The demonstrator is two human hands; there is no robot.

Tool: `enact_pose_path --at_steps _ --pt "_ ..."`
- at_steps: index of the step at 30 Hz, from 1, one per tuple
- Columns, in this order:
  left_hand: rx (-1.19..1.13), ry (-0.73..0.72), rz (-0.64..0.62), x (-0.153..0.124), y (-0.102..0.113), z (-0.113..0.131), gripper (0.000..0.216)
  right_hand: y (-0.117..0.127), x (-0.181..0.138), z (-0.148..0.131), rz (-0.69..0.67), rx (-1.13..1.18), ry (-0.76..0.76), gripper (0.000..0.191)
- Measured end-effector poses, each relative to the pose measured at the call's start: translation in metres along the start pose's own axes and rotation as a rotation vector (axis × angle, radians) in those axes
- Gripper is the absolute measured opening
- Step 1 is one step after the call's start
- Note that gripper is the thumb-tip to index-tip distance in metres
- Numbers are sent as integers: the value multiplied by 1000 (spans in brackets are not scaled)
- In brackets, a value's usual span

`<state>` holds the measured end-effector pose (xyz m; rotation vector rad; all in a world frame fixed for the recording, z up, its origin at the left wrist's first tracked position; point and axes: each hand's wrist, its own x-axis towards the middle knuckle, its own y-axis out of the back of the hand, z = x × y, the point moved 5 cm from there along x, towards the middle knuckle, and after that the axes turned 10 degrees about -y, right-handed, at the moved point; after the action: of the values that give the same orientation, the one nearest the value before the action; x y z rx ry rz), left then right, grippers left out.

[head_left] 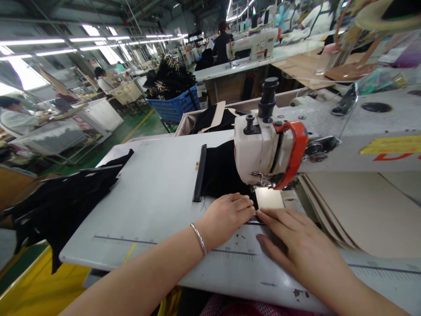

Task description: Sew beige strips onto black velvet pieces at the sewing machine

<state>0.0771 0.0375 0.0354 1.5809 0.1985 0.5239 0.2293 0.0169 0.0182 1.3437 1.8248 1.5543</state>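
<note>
A black fabric piece [220, 171] lies on the sewing machine bed, partly under the machine head. Along its left end runs a stiff dark strip [200, 173] with a small gold-coloured metal bit beside it. My left hand [230, 217] presses on the near edge of the fabric, its fingers together and bent; the thumb is hidden. My right hand [296, 237] rests palm down to the right, its fingertips by a beige piece [269, 198] lit under the machine head and its thumb spread apart. The sewing machine head [259, 149] with an orange lever stands just beyond both hands; its needle is hard to make out.
Stacked beige sheets [368, 210] lie at the right. Black pieces [66, 193] hang over the table's left edge above a yellow container [49, 281]. Behind are a blue crate [176, 105] heaped with black items, another sewing machine [255, 44] and several people.
</note>
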Motion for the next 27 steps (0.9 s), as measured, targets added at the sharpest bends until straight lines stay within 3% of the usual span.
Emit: enact_pose_path --at_steps 9,15,27 --pt "-23 62 23 9 -7 -27 20 -3 24 8 -14 -56 -13 42" --pt "-53 181 44 9 -14 -41 22 -9 35 13 12 -108 -20 44" --pt "-66 214 82 9 -15 -44 21 -14 37 14 14 -53 -74 41"
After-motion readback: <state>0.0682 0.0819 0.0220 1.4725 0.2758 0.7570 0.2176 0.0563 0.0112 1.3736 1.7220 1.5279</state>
